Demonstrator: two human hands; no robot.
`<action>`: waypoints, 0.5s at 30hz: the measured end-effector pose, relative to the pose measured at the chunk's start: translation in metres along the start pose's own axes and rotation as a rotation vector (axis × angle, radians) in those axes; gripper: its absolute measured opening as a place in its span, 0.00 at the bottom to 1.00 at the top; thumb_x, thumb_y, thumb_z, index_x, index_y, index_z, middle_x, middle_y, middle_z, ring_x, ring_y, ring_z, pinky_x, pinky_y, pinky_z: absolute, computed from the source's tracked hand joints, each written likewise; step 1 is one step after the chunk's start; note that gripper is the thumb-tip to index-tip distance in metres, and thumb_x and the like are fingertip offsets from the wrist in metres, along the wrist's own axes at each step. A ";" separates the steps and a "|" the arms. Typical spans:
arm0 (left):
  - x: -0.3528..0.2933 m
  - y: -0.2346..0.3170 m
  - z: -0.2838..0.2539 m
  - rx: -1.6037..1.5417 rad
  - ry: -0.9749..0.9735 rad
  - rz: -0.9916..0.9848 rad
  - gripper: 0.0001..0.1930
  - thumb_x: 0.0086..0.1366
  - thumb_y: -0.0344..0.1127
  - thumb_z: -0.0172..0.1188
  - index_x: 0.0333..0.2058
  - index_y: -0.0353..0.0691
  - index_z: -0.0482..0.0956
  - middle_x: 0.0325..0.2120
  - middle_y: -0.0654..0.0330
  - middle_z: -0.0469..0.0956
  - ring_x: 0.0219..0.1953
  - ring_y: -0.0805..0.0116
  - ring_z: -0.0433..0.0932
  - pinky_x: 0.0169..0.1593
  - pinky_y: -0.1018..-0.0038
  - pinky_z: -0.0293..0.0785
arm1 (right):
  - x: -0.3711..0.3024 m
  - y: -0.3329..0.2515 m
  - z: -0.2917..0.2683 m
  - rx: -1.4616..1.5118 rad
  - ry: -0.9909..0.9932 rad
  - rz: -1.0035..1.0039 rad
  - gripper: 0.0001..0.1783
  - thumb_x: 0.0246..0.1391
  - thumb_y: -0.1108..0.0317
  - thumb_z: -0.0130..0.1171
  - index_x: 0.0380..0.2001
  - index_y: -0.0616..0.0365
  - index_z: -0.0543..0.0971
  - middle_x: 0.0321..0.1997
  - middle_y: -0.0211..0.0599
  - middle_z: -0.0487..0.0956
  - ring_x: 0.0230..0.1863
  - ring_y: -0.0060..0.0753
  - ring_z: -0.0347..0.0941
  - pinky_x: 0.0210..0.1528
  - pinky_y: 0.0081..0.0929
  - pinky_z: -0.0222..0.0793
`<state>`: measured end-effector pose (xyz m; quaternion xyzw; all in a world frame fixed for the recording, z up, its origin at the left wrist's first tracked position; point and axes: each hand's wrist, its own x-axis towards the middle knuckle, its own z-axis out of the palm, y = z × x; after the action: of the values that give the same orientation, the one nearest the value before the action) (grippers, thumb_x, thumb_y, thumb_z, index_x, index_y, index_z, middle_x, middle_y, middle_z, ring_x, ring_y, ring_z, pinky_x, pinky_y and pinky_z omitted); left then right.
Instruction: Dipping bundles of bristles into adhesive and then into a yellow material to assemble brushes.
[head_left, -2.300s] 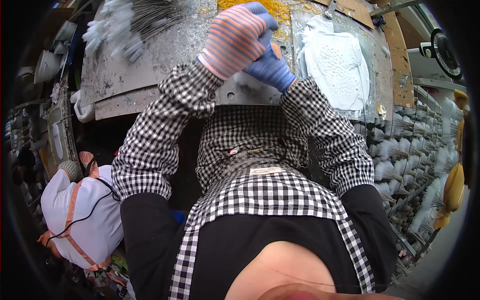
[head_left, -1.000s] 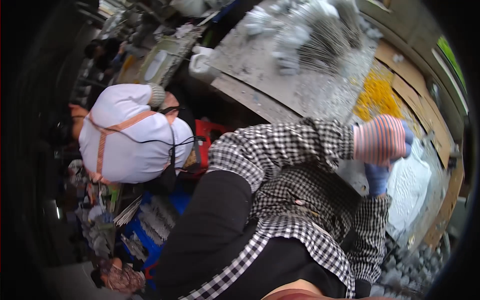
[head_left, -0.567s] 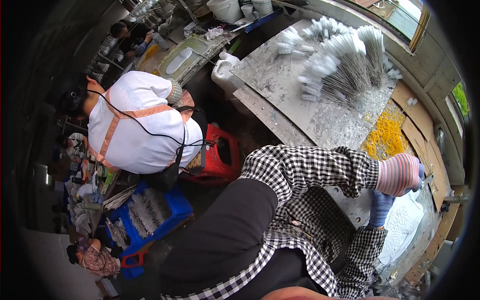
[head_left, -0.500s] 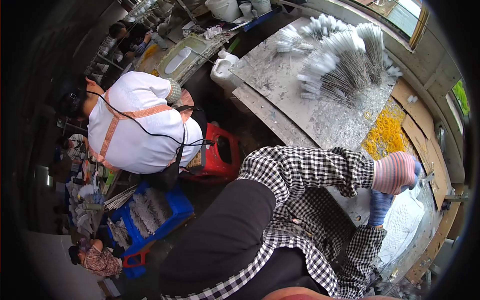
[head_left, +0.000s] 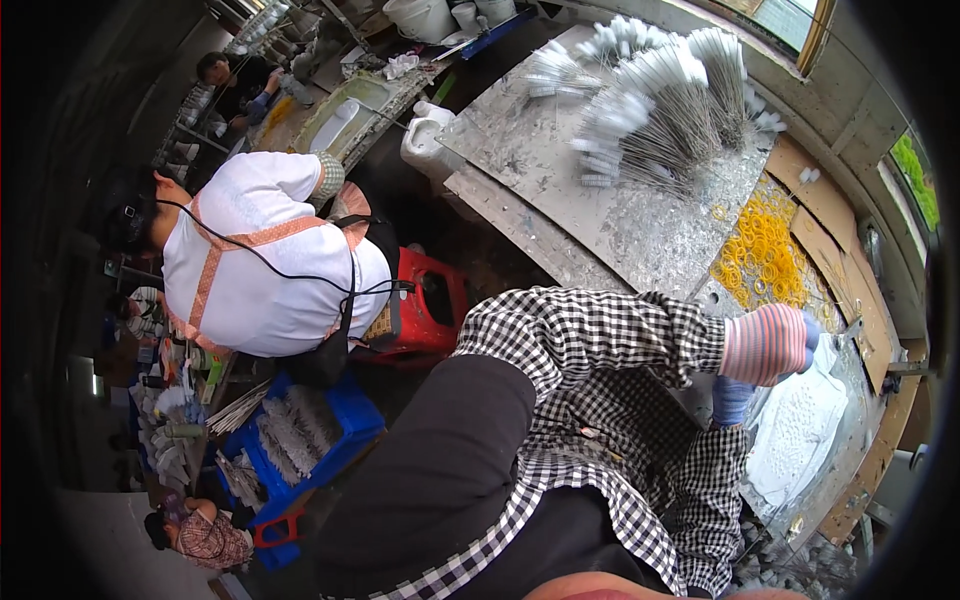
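Note:
My left hand (head_left: 765,343), in a pink-striped glove with blue fingers, is closed over the right side of the work table. Whatever its curled fingers hold, if anything, is hidden. Just below it is my right hand (head_left: 733,398) in a blue striped glove, partly covered by the left hand, so its fingers do not show. Beside both hands lies a white dimpled sheet or slab (head_left: 798,430) on the table. A pile of yellow rubber bands (head_left: 762,255) is spread just beyond my left hand.
Bundles of thin wires with white tips (head_left: 665,110) rest on the grey table (head_left: 540,150). Brown cardboard (head_left: 825,245) lines the window side. At left, a co-worker (head_left: 265,255) sits on a red stool (head_left: 430,300). Behind me stands a blue crate (head_left: 340,430).
The whole view has shifted slightly, moving the table and bundles left in the picture. Less of my right hand shows below the left, and more of the white sheet is visible.

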<state>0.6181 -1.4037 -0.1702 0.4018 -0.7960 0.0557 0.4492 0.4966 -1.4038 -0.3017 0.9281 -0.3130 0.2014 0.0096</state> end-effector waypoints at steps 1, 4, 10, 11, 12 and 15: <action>-0.009 0.008 0.005 0.011 0.030 0.010 0.06 0.44 0.37 0.63 0.19 0.44 0.76 0.24 0.60 0.74 0.30 0.57 0.78 0.30 0.62 0.76 | -0.010 0.004 -0.001 -0.020 -0.002 0.005 0.30 0.63 0.64 0.60 0.65 0.61 0.65 0.67 0.41 0.69 0.66 0.40 0.66 0.66 0.32 0.62; -0.028 0.030 -0.032 -0.073 -0.041 0.098 0.06 0.47 0.38 0.60 0.20 0.44 0.76 0.23 0.60 0.73 0.29 0.59 0.78 0.30 0.62 0.75 | -0.026 -0.026 -0.010 -0.056 0.012 0.024 0.30 0.63 0.64 0.59 0.65 0.60 0.65 0.66 0.41 0.69 0.66 0.39 0.66 0.66 0.32 0.62; 0.013 0.008 -0.041 0.088 -0.107 0.009 0.06 0.47 0.38 0.61 0.20 0.44 0.77 0.24 0.59 0.73 0.30 0.56 0.78 0.29 0.61 0.75 | -0.005 0.023 0.003 -0.089 -0.033 0.030 0.29 0.63 0.64 0.58 0.65 0.60 0.66 0.65 0.41 0.70 0.65 0.39 0.66 0.65 0.32 0.63; 0.014 0.013 -0.046 0.075 -0.089 0.051 0.06 0.48 0.38 0.61 0.20 0.44 0.77 0.24 0.59 0.73 0.31 0.56 0.78 0.29 0.60 0.75 | 0.003 0.018 0.002 -0.096 -0.043 0.030 0.29 0.64 0.64 0.58 0.65 0.60 0.66 0.65 0.41 0.70 0.65 0.39 0.66 0.65 0.32 0.63; 0.013 0.016 -0.049 0.067 -0.078 0.089 0.06 0.48 0.38 0.61 0.20 0.44 0.77 0.24 0.59 0.73 0.31 0.56 0.78 0.29 0.60 0.75 | 0.011 0.009 0.004 -0.093 -0.050 0.028 0.29 0.64 0.64 0.58 0.65 0.60 0.66 0.65 0.41 0.70 0.65 0.39 0.66 0.65 0.32 0.63; -0.020 0.010 -0.033 0.127 -0.083 0.009 0.07 0.47 0.39 0.62 0.22 0.43 0.77 0.26 0.61 0.74 0.30 0.58 0.78 0.30 0.61 0.75 | 0.017 -0.032 0.000 -0.116 -0.050 0.034 0.28 0.64 0.64 0.58 0.64 0.59 0.66 0.65 0.41 0.70 0.65 0.39 0.66 0.64 0.33 0.63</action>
<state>0.6392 -1.3705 -0.1627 0.4279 -0.8105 0.0913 0.3894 0.5273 -1.3881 -0.2915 0.9253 -0.3400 0.1598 0.0521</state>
